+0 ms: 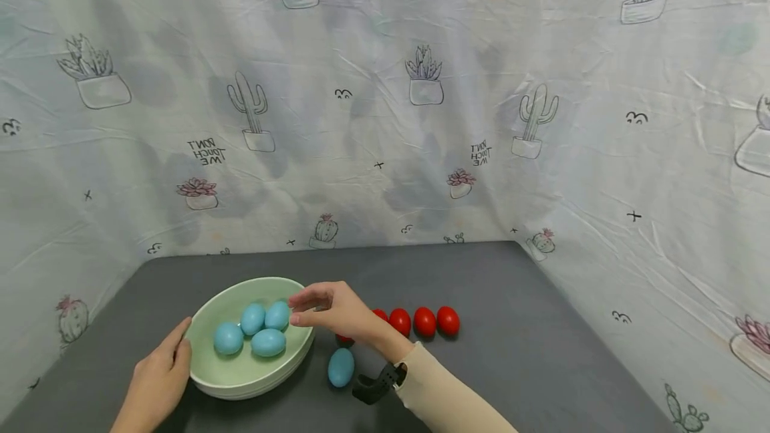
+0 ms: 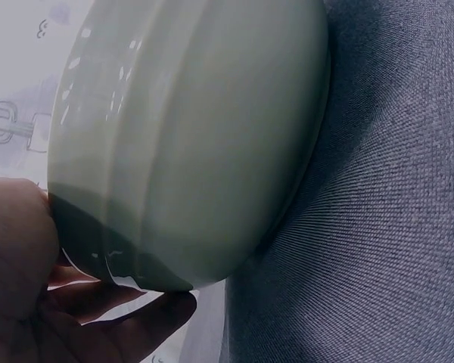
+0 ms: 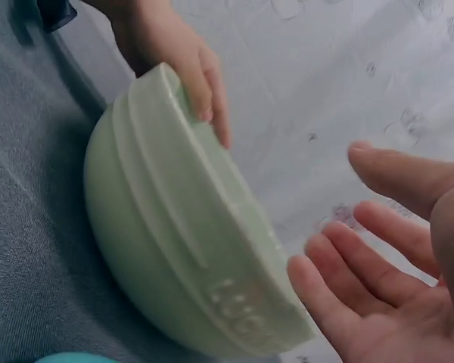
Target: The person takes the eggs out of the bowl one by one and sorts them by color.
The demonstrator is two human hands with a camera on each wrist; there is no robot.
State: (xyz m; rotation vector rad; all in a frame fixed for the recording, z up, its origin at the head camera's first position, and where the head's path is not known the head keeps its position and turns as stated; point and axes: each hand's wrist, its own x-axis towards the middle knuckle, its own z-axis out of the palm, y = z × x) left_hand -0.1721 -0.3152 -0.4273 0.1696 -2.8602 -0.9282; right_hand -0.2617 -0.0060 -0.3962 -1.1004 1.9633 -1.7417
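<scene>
A pale green bowl (image 1: pixel 207 376) stands at the left of the dark grey table, with several blue eggs (image 1: pixel 268 343) inside it. My left hand (image 1: pixel 158 376) grips the bowl's left rim. In the left wrist view, fingers (image 2: pixel 155 325) of that hand lie against the bowl's outer wall. Over the right rim hovers my right hand (image 1: pixel 337 313), its fingers spread with nothing between them, as the right wrist view shows. Another blue egg (image 1: pixel 341 367) lies on the table just right of the bowl, below my right wrist.
Several red eggs (image 1: pixel 424 321) lie in a row right of the bowl, some partly hidden behind my right forearm. The grey table (image 1: pixel 511 366) extends to the right. A white cactus-print curtain (image 1: pixel 373 119) encloses the back and sides.
</scene>
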